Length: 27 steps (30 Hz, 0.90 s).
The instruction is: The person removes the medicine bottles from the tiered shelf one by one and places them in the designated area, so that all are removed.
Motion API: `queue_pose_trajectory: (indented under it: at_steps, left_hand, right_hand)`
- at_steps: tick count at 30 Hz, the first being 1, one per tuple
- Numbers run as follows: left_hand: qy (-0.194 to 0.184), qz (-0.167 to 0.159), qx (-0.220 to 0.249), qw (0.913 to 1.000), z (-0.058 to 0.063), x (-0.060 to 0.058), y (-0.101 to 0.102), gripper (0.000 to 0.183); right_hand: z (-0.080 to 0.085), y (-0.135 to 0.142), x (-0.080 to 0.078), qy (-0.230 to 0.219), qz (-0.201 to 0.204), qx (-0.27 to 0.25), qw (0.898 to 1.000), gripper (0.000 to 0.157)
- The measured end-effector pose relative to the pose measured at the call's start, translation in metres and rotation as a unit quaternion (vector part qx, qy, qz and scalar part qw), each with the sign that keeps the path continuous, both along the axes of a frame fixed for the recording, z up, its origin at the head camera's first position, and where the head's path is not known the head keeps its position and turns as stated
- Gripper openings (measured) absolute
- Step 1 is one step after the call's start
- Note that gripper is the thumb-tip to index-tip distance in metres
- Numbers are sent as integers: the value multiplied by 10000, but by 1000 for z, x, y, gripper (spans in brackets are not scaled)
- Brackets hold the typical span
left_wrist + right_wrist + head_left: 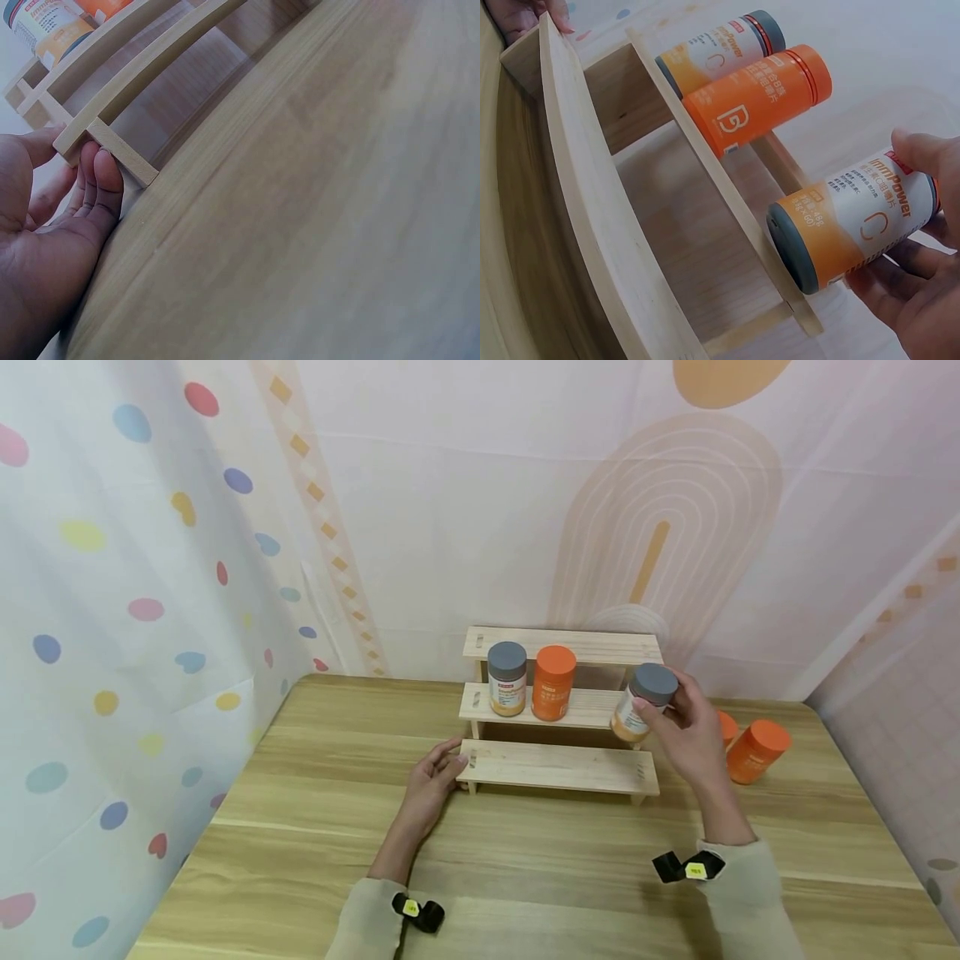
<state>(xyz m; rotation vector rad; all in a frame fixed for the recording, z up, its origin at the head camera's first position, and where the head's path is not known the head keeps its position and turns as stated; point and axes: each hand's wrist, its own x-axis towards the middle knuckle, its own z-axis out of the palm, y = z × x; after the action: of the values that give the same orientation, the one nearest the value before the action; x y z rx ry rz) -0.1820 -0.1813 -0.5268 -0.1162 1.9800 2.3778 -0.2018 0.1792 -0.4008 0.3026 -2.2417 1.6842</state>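
A three-tier wooden step rack [555, 767] stands on the table. My right hand [692, 737] grips a grey-capped supplement bottle [643, 703] with a white and orange label. The bottle, tilted, is at the right end of the middle tier; in the right wrist view its grey base [791, 251] overlaps the tier's edge. On that same tier stand another grey-capped bottle [507, 681] and an orange bottle [553, 685], side by side toward the left. My left hand [429, 785] holds the left end of the lowest tier, thumb at the board's end and fingers [105, 176] bent beneath it.
Right of the rack, an orange bottle [757, 752] leans on the wooden table [547, 877], with a second orange bottle [726, 727] partly hidden behind my right hand. A patterned curtain [465, 527] hangs close behind the rack's top tier [562, 645].
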Motion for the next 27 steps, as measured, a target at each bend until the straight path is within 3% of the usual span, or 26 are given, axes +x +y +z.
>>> queue_pose_trajectory:
  at_steps: [12, 21, 27]
  left_hand:
    - [-27, 27, 46, 10000, -1, -1, 0, 45]
    - [-47, 69, 11, 10000, 0, -1, 1, 45]
    - [-69, 63, -27, 10000, 0, -1, 1, 45]
  right_hand:
    - [-4, 22, 6, 260, -206, -90, 9994, 55]
    - [-6, 43, 11, 214, -266, 44, 9994, 55]
    - [-8, 55, 15, 39, -339, -146, 9993, 55]
